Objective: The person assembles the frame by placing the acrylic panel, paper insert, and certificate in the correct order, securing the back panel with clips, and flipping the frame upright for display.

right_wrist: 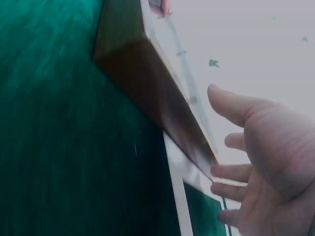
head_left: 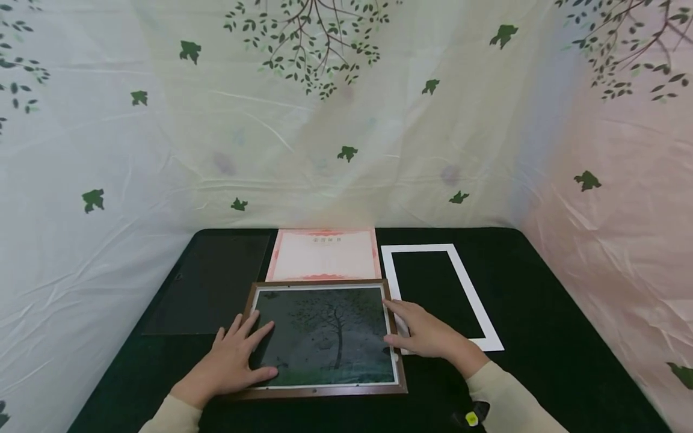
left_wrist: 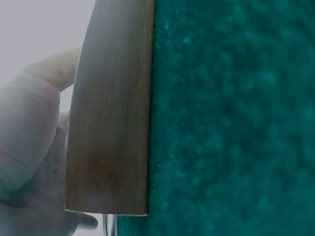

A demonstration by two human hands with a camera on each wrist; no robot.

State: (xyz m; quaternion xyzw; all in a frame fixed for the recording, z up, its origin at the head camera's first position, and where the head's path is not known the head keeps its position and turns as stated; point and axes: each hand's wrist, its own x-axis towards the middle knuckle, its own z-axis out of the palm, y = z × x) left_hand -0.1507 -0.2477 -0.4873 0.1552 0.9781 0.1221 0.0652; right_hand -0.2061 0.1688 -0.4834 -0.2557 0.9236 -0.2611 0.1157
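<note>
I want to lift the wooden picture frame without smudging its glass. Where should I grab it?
Take the picture frame by its two short side rails, from left and right. It lies flat with glass facing up; the left hand rests on the glass, the right hand at the right rail.

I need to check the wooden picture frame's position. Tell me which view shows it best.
The head view: the whole wooden picture frame lies flat on the dark table, left hand and right hand at its sides. The wrist views show only blurred close-ups of its edges.

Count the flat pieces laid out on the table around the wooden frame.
3: a dark sheet left of the wooden frame, a pink-bordered certificate behind it, a white mat to its right.
</note>
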